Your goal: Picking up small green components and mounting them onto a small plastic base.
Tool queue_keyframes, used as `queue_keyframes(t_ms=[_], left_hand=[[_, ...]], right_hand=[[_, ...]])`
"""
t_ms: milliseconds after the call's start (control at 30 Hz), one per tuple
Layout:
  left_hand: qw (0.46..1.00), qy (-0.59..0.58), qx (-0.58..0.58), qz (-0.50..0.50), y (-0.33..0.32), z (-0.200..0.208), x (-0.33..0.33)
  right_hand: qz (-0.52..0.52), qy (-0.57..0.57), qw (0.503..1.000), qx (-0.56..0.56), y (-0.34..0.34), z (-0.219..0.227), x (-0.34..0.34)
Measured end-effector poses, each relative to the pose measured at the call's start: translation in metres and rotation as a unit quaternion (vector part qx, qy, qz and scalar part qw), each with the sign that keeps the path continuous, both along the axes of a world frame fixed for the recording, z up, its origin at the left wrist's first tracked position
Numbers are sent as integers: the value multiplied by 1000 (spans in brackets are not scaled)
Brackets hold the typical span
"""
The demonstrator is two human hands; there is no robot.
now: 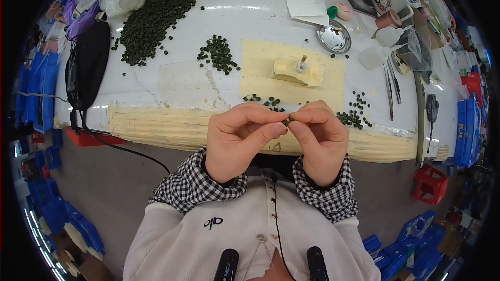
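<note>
My left hand [240, 136] and my right hand [320, 138] meet at the table's near edge, thumbs and forefingers pinched together. Between the fingertips both hold one small dark green piece [288, 120], mostly hidden by the fingers. Just beyond them, a few loose green pieces [266, 102] lie at the lower edge of a yellow paper sheet [255, 67]. On that sheet stands a taped block [297, 73] with a short upright peg [303, 61]. Right of my right hand is a scattered group of green pieces [355, 116].
A large heap of green pieces [161, 13] spreads at the back left, with a smaller pile [217, 53] nearer. A round metal dish [333, 36], white squeeze bottles [388, 36], and tweezers [389, 93] lie to the right. A black pouch [89, 67] rests at the left edge.
</note>
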State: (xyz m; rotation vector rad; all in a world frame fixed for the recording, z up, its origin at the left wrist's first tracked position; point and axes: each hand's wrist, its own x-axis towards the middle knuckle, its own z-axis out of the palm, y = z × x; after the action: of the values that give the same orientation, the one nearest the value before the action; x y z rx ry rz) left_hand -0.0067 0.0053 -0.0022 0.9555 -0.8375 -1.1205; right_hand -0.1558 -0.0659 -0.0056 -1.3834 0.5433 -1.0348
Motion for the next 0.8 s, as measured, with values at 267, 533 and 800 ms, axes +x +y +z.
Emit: queue_keyframes(t_ms=[267, 533, 800], left_hand=[[979, 171, 95, -47, -3, 0, -2], [946, 285, 123, -99, -3, -4, 1], [904, 363, 174, -145, -3, -1, 4]], right_hand=[[-70, -19, 996, 59, 8, -2, 5], [-45, -6, 998, -33, 2, -7, 2], [-35, -8, 997, -74, -2, -14, 1]])
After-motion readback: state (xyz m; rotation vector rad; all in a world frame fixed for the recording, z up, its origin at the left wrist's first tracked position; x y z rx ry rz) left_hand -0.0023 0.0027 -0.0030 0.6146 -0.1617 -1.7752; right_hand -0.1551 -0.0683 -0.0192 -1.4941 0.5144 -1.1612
